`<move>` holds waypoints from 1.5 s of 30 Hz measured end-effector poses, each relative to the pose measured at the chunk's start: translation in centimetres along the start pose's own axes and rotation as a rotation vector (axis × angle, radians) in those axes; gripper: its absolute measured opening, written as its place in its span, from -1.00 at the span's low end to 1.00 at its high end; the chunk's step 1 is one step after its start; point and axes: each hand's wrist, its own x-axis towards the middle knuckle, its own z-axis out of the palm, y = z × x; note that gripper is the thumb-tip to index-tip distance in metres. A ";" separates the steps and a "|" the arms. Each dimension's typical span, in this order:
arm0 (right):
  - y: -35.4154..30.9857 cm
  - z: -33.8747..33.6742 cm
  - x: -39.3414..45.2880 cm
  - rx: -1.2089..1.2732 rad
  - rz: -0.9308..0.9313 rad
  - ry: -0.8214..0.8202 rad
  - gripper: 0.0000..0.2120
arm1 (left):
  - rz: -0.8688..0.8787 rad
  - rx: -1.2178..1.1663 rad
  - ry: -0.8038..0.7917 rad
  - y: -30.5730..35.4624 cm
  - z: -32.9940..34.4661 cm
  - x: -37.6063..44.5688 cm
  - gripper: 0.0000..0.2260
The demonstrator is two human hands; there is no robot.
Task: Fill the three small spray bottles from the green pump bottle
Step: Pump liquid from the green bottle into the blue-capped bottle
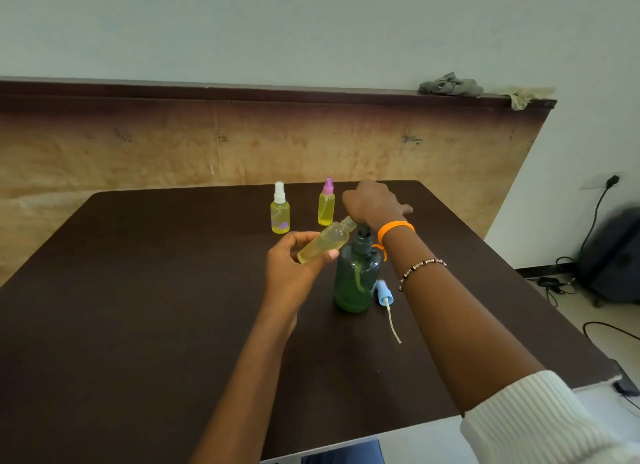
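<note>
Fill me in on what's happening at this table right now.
A person is refilling small spray bottles from a green pump bottle on a dark table. The left hand holds an uncapped small bottle tilted with its mouth at the pump's spout, while the right hand presses down on the pump head. Its blue spray cap lies on the table beside the green bottle. Two other small bottles, white-capped and pink-capped, stand capped behind, holding yellow liquid.

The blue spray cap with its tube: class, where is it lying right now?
In the head view, the blue spray cap lies on the dark table, just right of the green pump bottle and beside the right forearm.
</note>
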 end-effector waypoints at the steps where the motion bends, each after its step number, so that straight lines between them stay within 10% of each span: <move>1: -0.2 -0.2 0.1 -0.030 -0.011 -0.004 -0.59 | 0.005 0.000 -0.007 0.2 0.0 0.0 -0.78; 45: 0.7 0.4 1.2 0.102 -0.001 0.042 -0.64 | -0.014 0.025 -0.049 -0.2 0.1 0.4 -0.79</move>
